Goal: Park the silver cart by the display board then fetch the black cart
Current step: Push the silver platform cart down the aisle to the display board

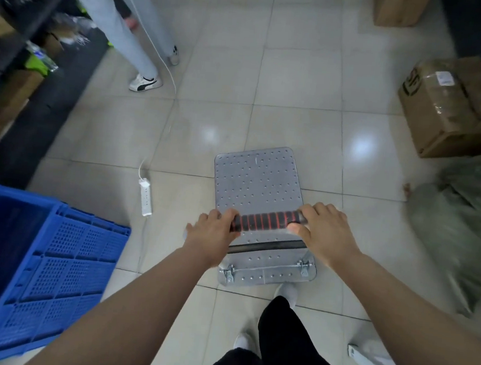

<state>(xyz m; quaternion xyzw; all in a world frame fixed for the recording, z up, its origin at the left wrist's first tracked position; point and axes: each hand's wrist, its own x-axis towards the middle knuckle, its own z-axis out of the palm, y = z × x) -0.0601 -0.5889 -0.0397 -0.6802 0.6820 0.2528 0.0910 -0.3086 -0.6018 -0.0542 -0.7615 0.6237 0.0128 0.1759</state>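
A silver cart [258,181] with a flat, dimpled metal platform stands on the tiled floor just in front of me. Its handle bar [268,221] has a black grip with red rings. My left hand [214,234] is wrapped around the left end of the handle and my right hand [323,232] around the right end. Nothing lies on the platform. No black cart and no display board are in view.
A blue plastic crate [43,264] sits close at my left. A white power strip [145,197] and its cable lie on the floor left of the cart. Another person's legs [136,27] stand ahead left. Cardboard boxes [455,108] and a bag [463,219] crowd the right side; dark shelves [18,46] line the left.
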